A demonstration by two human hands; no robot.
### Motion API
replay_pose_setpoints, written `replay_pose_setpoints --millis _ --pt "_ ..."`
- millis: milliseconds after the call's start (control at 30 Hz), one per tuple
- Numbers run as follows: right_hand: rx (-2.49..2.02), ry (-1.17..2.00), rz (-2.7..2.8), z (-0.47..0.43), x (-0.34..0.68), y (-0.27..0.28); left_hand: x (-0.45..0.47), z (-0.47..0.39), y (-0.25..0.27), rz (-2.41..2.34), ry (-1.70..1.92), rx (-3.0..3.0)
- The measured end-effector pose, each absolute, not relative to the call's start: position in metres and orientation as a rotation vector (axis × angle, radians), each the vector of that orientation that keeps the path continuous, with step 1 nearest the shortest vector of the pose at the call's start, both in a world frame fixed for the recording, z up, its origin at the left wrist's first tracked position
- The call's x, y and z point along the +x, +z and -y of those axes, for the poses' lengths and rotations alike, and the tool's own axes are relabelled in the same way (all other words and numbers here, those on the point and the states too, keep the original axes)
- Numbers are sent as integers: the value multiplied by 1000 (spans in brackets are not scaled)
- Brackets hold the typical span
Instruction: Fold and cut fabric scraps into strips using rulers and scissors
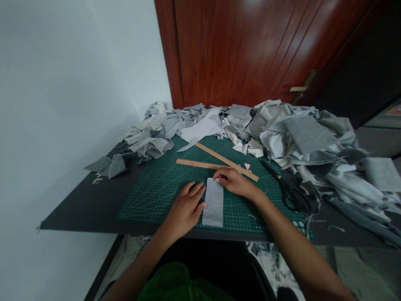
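A light grey rectangular fabric piece [213, 207] lies lengthwise on the green cutting mat [147, 196], close to the mat's front edge. My left hand [187, 205] rests flat along its left side, fingers stretched out and thumb tip at the fabric's edge. At the far end, my right hand [231, 180] pinches the fabric's top right corner between thumb and fingers. Just beyond this hand, two wooden rulers [200, 164] cross each other on the mat. A small pink triangular piece [247, 166] sits beside them.
Black-handled scissors [294, 198] lie at the mat's right. Heaped fabric scraps [310, 133] line the table's back and right side, with a smaller pile [150, 144] at left. A white wall [78, 104] borders the left; a wooden door [232, 54] stands behind.
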State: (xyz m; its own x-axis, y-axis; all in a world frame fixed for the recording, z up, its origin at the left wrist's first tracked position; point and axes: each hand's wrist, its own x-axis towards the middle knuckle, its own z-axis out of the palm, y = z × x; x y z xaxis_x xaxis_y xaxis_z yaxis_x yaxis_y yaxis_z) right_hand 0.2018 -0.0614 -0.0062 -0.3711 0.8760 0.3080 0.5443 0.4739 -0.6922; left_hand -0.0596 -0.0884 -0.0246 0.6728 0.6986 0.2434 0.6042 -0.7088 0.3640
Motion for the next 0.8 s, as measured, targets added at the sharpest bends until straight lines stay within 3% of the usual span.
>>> replay_pose_setpoints --millis 533,800 --pt "-1282 597 2115 66 209 1 -60 93 -21 -1007 485 2680" --pt "-1407 553 2128 68 203 1 -59 105 -9 -595 388 2859"
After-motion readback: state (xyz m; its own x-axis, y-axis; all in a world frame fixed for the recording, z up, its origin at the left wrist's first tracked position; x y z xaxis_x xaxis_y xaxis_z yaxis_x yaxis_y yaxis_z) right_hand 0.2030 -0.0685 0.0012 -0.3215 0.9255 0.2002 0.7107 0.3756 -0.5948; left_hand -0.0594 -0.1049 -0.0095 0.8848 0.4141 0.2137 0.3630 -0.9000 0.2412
